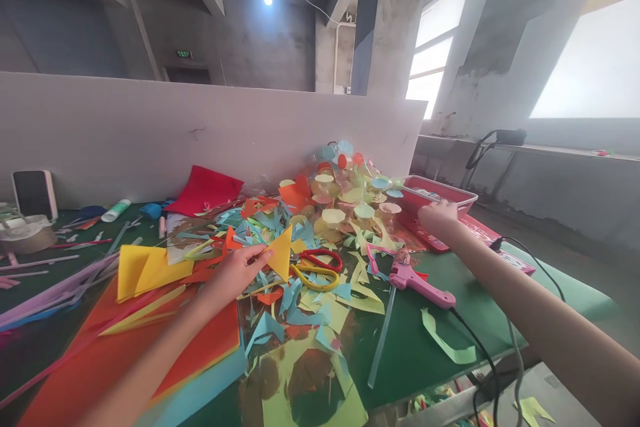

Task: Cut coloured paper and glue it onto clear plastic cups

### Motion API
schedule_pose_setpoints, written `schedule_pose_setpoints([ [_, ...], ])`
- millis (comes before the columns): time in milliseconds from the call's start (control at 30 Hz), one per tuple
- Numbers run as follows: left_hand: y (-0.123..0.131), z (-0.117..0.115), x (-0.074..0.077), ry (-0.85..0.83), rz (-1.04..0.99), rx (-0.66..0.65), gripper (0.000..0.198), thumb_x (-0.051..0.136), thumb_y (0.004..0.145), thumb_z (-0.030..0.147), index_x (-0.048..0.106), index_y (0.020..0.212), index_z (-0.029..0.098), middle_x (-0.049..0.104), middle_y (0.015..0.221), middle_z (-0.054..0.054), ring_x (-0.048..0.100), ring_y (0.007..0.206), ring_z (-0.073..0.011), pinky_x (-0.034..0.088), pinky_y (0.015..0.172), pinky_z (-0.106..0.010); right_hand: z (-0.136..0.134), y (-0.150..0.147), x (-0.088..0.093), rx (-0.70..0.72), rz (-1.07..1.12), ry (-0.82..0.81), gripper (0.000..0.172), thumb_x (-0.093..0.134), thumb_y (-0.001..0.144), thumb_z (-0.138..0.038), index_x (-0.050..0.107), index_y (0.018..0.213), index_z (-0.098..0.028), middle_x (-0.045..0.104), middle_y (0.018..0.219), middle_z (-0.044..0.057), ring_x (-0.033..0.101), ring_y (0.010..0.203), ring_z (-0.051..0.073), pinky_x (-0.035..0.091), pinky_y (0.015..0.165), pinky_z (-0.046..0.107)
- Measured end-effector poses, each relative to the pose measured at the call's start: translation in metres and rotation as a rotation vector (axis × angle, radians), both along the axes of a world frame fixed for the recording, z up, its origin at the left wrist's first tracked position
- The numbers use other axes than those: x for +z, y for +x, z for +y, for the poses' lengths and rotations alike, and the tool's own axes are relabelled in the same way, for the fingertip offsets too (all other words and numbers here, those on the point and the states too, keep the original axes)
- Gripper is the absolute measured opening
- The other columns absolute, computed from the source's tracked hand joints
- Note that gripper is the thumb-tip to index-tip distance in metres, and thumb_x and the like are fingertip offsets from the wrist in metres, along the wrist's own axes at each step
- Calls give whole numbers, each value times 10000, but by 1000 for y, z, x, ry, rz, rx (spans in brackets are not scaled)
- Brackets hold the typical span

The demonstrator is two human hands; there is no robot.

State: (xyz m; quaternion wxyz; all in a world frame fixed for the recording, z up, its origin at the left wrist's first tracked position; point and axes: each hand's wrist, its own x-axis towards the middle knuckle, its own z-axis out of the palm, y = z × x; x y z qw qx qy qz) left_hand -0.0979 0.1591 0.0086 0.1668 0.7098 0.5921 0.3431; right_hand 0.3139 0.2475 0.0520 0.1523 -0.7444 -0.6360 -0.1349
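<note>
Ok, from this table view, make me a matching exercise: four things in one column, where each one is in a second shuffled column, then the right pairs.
Column one:
1. left hand
2. right hand
3. pink glue gun
4. red paper sheet

Column two:
A. lying on the green table top
B. at the foot of the white partition
C. touching a yellow paper triangle
D. at the rim of a red plastic tray

Right pairs: 1-C, 2-D, 3-A, 4-B.

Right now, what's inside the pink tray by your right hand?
The pink plastic tray has something pale and shiny lying inside, near its far side. The tray's front wall and the right hand hide the rest, so I can't tell what it is.
</note>
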Motion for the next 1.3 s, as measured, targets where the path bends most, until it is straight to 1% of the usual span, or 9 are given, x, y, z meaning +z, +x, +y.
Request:
schedule_pose_setpoints([
  [133, 1, 1, 0, -13, -162, 44, 440, 609, 713, 598, 693, 903, 210, 722, 844, -37, 655, 903, -270, 507, 792, -328, -19, -37, 41, 86, -125, -23, 149, 557, 905, -67, 674, 996, -48, 675, 1045, 229, 612, 1086, 327, 440, 871, 423],
  [300, 0, 4, 0, -16, -376, 63, 524, 693, 653, 602, 606, 987, 208, 685, 742, -7, 630, 696, -206, 478, 672, -299, -57, -121, 68, 412, -114, 62, 318, 405, 999, -263, 670, 857, -160, 666, 749, 101, 626, 691, 210, 372, 613, 306],
  [400, 0, 3, 1, -41, -486, 75, 528, 697, 668, 598, 587, 1001, 202, 638, 662, 15, 596, 620, -189, 454, 626, -295, -74, -165, 54, 645, -46, 109, 425, 358, 1036, -354, 652, 784, -181, 627, 691, 59, 575, 615, 175, 349, 572, 288],
  [500, 0, 2, 1, -61, -625, 48, 491, 676, 711, 591, 603, 994, 196, 655, 733, 2, 600, 653, -173, 466, 663, -291, -78, -191, 26, 959, -118, 250, 194, 475, 992, -186, 639, 1094, -196, 665, 951, 75, 592, 843, 201, 422, 693, 300],
  [567, 0, 1, 0, -80, -707, 20, 468, 680, 729, 570, 619, 1003, 195, 672, 821, -7, 598, 689, -154, 475, 696, -280, -75, -199, 8, 1028, -190, 282, 428, 556, 898, -44, 563, 1282, -231, 628, 1155, 94, 564, 964, 226, 446, 782, 331],
  [633, 2, 0, 1, -108, -781, 12, 461, 711, 718, 542, 628, 1006, 193, 673, 870, -5, 593, 704, -134, 482, 730, -270, -70, -203, -4, 1047, -206, 282, 494, 584, 880, -38, 544, 1321, -258, 600, 1211, 94, 544, 976, 234, 455, 821, 358],
  [833, 11, -6, 8, -178, -870, -32, 454, 772, 670, 486, 630, 970, 177, 642, 799, 14, 581, 675, -110, 482, 724, -257, -59, -203, -9, 1163, -86, 314, 185, 552, 979, -236, 673, 1120, -232, 643, 1055, 75, 538, 919, 206, 438, 822, 330],
  [1000, 14, -8, 5, -192, -801, -99, 409, 707, 749, 462, 588, 1036, 195, 677, 804, 3, 630, 714, -144, 482, 753, -291, -59, -204, -17, 1203, 60, 315, 237, 476, 1017, -305, 684, 1067, -202, 660, 948, 78, 549, 866, 201, 425, 794, 318],
  [1300, 15, -9, 3, -125, -661, -55, 289, 588, 815, 463, 537, 959, 218, 707, 748, -6, 697, 782, -219, 503, 784, -346, -61, -218, -35, 1029, 763, 1, 247, 526, 950, -322, 650, 773, -202, 556, 812, 11, 512, 726, 150, 408, 680, 275],
])
